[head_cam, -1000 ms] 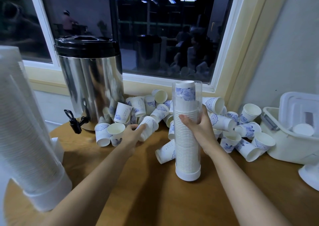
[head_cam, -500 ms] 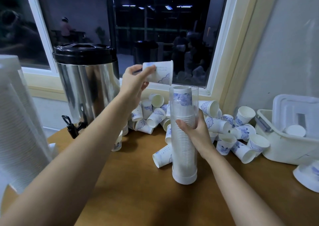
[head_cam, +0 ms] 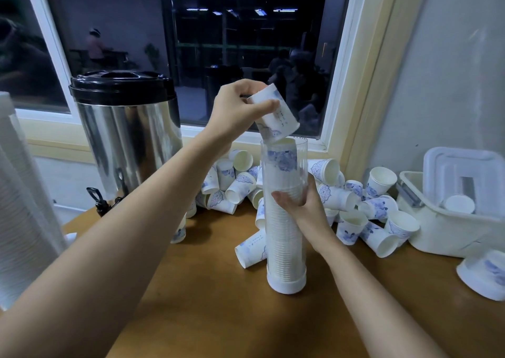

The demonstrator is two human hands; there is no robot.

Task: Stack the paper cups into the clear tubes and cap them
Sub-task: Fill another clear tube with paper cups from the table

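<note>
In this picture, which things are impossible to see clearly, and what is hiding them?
Head view only:
- Cup count in the clear tube: rims blur together; right hand covers part.
- Tall cup stack at left: cut by the frame edge, blurred.
- Loose cups near the urn: partly behind the left forearm.
- White bin's inside: its lid hides most.

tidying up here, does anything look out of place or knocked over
Yes. Many loose blue-patterned white paper cups lie tipped on their sides in a heap on the brown wooden table, behind the upright clear plastic tube; one cup lies right beside the tube's base.
</note>
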